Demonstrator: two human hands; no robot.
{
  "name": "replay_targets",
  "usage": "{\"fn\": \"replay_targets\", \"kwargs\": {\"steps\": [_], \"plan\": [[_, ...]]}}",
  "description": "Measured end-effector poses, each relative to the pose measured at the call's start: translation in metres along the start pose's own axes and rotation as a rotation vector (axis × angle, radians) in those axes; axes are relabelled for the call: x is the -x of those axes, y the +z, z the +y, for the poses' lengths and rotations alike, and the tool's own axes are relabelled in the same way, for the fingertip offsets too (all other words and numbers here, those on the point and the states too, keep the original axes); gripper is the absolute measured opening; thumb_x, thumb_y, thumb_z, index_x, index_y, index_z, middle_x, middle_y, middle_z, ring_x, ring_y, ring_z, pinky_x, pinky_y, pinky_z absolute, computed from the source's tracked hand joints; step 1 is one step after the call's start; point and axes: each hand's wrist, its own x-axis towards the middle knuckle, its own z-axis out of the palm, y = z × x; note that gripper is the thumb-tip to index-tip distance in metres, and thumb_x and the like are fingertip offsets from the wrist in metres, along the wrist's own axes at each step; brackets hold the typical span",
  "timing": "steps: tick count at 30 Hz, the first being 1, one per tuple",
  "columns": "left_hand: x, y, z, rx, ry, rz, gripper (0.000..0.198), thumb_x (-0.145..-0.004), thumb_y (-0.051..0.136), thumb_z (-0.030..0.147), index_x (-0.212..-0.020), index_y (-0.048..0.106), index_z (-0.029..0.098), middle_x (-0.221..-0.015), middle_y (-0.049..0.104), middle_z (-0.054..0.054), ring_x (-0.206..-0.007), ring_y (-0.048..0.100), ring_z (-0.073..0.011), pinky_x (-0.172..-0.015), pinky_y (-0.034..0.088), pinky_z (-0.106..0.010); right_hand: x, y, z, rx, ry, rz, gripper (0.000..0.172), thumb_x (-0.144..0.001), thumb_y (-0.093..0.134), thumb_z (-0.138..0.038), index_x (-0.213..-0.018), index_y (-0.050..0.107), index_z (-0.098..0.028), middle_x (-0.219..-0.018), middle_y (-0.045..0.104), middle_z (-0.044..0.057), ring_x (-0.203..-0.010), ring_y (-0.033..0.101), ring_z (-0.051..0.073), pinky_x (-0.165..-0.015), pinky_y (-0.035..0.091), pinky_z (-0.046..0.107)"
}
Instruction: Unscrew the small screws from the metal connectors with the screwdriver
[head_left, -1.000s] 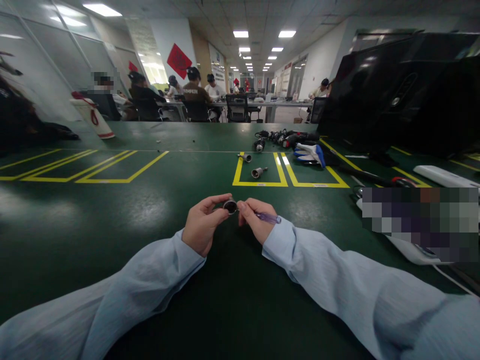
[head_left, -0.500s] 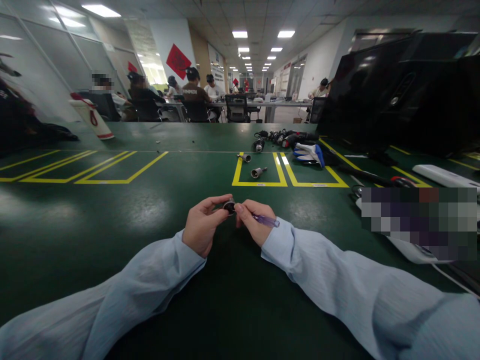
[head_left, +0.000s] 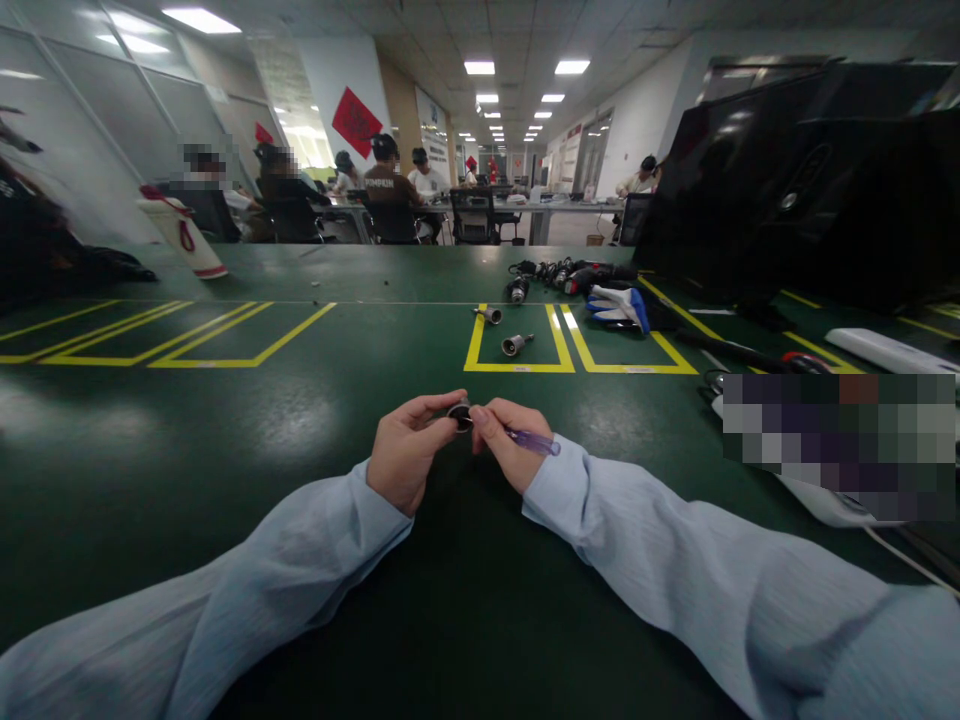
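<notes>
My left hand (head_left: 405,448) is closed, with thumb and fingers pinching a small round metal cup-shaped part (head_left: 459,412) whose dark hollow side faces me. Gripped in my right hand (head_left: 516,440) is a screwdriver (head_left: 535,442) with a clear purple handle. Its tip end reaches into or against the hollow of the part; exactly where it touches is too small to tell. Beyond my hands, a metal cup-shaped piece with a stem (head_left: 514,345) and a second similar piece (head_left: 491,316) lie on the green table (head_left: 315,560).
Yellow tape frames (head_left: 517,369) mark the table. Behind them lie a blue-and-white glove (head_left: 619,308) and a tangle of dark cabled tools (head_left: 562,275). A large black case (head_left: 772,190) and a white power strip (head_left: 892,350) are on the right. A white cup (head_left: 187,235) stands far left.
Both hands stay in nearly the same place, holding the same part and screwdriver. The part has shifted very slightly between my fingers.
</notes>
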Motion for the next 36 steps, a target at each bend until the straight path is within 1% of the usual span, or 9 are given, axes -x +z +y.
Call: {"fn": "replay_targets", "kwargs": {"steps": [10,15,20,22,24,26,29,32,36], "plan": [[0.001,0.004,0.000,-0.043,0.023,0.032,0.028,-0.053,0.069,0.016,-0.081,0.068,0.011,-0.082,0.069,-0.008,-0.071,0.063,-0.0161,-0.068,0.051,-0.029,0.001,0.003,0.000,0.013,-0.035,-0.006,0.034,-0.085,0.042,-0.026,-0.053,0.050,-0.017,-0.051,0.048,-0.004,-0.050,0.046,0.006,-0.052,0.036,0.018],[0.003,0.004,0.002,-0.122,0.067,0.009,0.029,-0.057,0.067,0.019,-0.084,0.068,0.010,-0.086,0.069,-0.009,-0.076,0.063,-0.0188,-0.074,0.051,-0.032,0.003,0.001,-0.002,0.090,-0.089,-0.001,0.032,-0.084,0.045,-0.025,-0.053,0.051,-0.017,-0.052,0.049,-0.003,-0.051,0.047,0.007,-0.052,0.036,0.019],[0.006,0.003,0.005,-0.254,0.157,-0.003,0.026,-0.061,0.063,0.018,-0.085,0.069,0.011,-0.088,0.069,-0.009,-0.080,0.064,-0.0210,-0.077,0.051,-0.033,0.003,0.004,-0.005,0.002,0.049,0.009,0.035,-0.085,0.041,-0.029,-0.053,0.050,-0.017,-0.051,0.052,-0.002,-0.048,0.048,0.007,-0.050,0.038,0.019],[0.006,0.003,0.005,-0.290,0.182,-0.002,0.024,-0.061,0.061,0.017,-0.084,0.069,0.012,-0.090,0.069,-0.009,-0.080,0.065,-0.0210,-0.077,0.051,-0.033,0.004,0.006,-0.005,-0.052,0.098,0.021,0.025,-0.084,0.042,-0.029,-0.064,0.051,-0.017,-0.051,0.053,-0.002,-0.047,0.049,0.008,-0.049,0.039,0.020],[0.006,0.002,0.005,-0.309,0.202,-0.004,0.023,-0.061,0.060,0.015,-0.081,0.070,0.013,-0.094,0.068,-0.008,-0.081,0.065,-0.0210,-0.079,0.051,-0.033,0.005,0.008,-0.003,-0.077,0.109,0.032,0.007,-0.081,0.044,-0.024,-0.080,0.048,-0.018,-0.051,0.053,-0.005,-0.046,0.050,0.009,-0.048,0.039,0.020],[0.006,0.002,0.005,-0.325,0.212,-0.015,0.023,-0.061,0.059,0.015,-0.081,0.070,0.014,-0.098,0.067,-0.008,-0.085,0.064,-0.0212,-0.082,0.050,-0.033,0.006,0.009,-0.001,-0.054,0.095,0.039,0.011,-0.077,0.045,-0.018,-0.087,0.041,-0.019,-0.050,0.051,-0.007,-0.045,0.051,0.010,-0.050,0.040,0.021],[0.006,0.003,0.005,-0.345,0.220,-0.026,0.023,-0.061,0.059,0.014,-0.082,0.070,0.013,-0.099,0.067,-0.008,-0.089,0.063,-0.0210,-0.086,0.048,-0.033,0.007,0.010,0.001,0.015,0.081,0.062,0.016,-0.071,0.046,-0.013,-0.082,0.038,-0.021,-0.049,0.049,-0.008,-0.046,0.051,0.010,-0.050,0.039,0.021],[0.006,0.003,0.006,-0.359,0.219,-0.031,0.024,-0.062,0.058,0.014,-0.083,0.070,0.013,-0.100,0.067,-0.008,-0.092,0.062,-0.0207,-0.088,0.047,-0.033,0.008,0.010,-0.002,0.066,0.083,0.107,0.014,-0.066,0.046,-0.013,-0.075,0.038,-0.021,-0.051,0.048,-0.006,-0.044,0.049,0.010,-0.047,0.037,0.021],[0.005,0.002,0.007,-0.352,0.217,-0.033,0.023,-0.062,0.058,0.015,-0.081,0.070,0.014,-0.097,0.068,-0.008,-0.087,0.064,-0.0204,-0.083,0.049,-0.032,0.007,0.007,-0.008,0.122,0.025,0.101,0.011,-0.063,0.047,-0.014,-0.067,0.039,-0.021,-0.052,0.046,-0.005,-0.044,0.047,0.010,-0.046,0.036,0.021]]}}
